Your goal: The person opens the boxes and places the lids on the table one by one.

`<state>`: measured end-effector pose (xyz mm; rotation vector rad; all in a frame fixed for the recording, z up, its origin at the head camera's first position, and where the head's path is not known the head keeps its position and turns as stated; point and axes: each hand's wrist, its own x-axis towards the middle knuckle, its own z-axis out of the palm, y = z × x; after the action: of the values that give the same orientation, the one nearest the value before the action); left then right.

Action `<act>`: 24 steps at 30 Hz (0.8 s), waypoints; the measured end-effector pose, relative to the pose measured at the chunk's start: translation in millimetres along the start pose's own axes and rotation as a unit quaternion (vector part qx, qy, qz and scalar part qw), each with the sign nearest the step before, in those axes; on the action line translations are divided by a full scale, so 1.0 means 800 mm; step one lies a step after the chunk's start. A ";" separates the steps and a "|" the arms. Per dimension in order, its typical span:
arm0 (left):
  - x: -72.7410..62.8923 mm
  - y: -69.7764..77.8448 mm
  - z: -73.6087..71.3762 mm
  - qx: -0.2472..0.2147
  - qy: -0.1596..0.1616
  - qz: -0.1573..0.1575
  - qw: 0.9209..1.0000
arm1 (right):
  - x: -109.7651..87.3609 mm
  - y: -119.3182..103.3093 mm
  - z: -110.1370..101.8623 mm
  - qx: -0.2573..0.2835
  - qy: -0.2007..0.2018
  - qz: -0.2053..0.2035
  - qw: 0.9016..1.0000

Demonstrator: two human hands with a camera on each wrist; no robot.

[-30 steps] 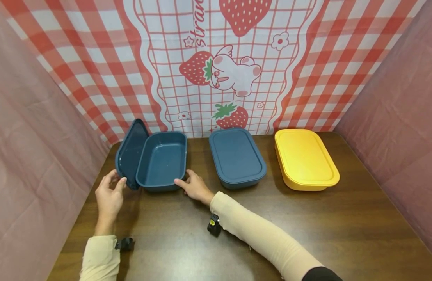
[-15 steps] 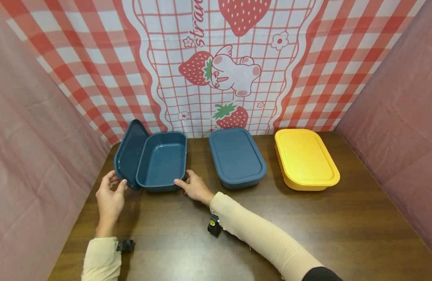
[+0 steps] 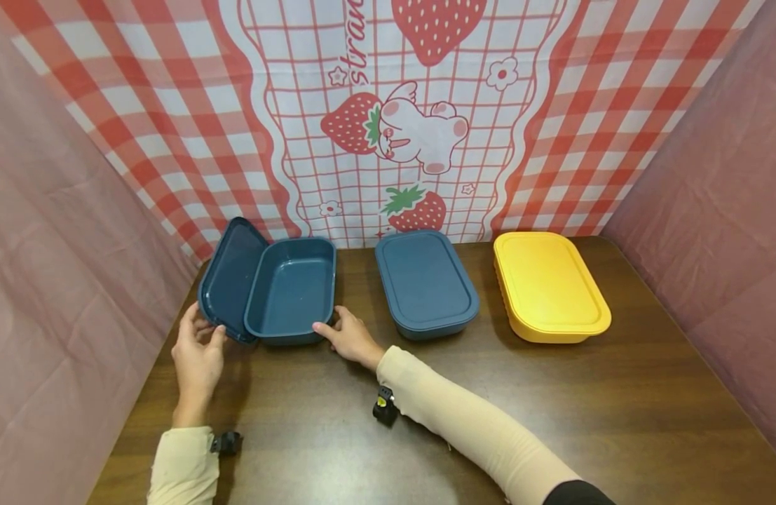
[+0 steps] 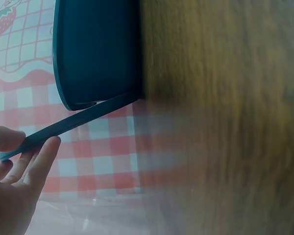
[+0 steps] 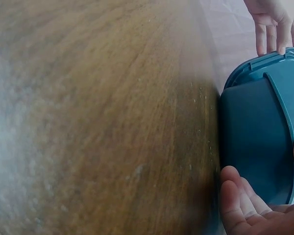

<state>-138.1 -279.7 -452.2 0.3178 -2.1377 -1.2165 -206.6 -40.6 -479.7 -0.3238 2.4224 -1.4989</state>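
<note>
An uncovered dark blue food container [image 3: 293, 294] stands at the back left of the table, nothing inside it. Its matching lid [image 3: 230, 280] leans outward against the container's left side, lower edge down by the table. My left hand [image 3: 198, 358] pinches the lid's near left edge between thumb and fingers; the left wrist view shows the lid [image 4: 73, 122] slanting away from the container wall. At the container's near right corner, my right hand [image 3: 352, 340] holds on with the thumb on the rim and the fingers along the outer wall [image 5: 257, 142].
A second blue container [image 3: 427, 280] with its lid on stands to the right. Beyond it is a yellow lidded container [image 3: 552, 284]. A checked strawberry curtain [image 3: 419, 126] hangs directly behind the wooden table [image 3: 488, 393], with pink cloth [image 3: 66, 266] along the left side.
The lid has tilted farther outward to the left, its upper edge lower than before, and my left hand has followed it slightly. My right hand and the container stay put.
</note>
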 end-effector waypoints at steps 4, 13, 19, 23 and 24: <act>0.000 -0.001 -0.001 0.008 0.002 0.003 1.000 | 0.000 0.001 0.000 0.000 -0.001 0.000 1.000; 0.002 -0.003 -0.003 0.031 0.016 -0.003 0.999 | -0.001 0.002 0.001 0.000 -0.003 0.002 1.000; 0.002 -0.001 -0.005 0.036 0.013 -0.007 0.999 | -0.001 0.002 0.000 -0.002 0.000 -0.001 1.000; 0.002 -0.001 -0.005 0.039 0.014 -0.008 0.999 | -0.001 0.001 0.000 -0.002 0.001 -0.001 1.000; 0.003 -0.001 -0.005 0.039 0.015 -0.007 0.999 | 0.000 0.001 0.000 -0.002 0.001 -0.001 1.000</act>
<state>-137.4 -283.6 -450.6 0.3836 -2.1638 -1.1326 -206.4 -40.1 -480.4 -0.3242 2.4274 -1.4973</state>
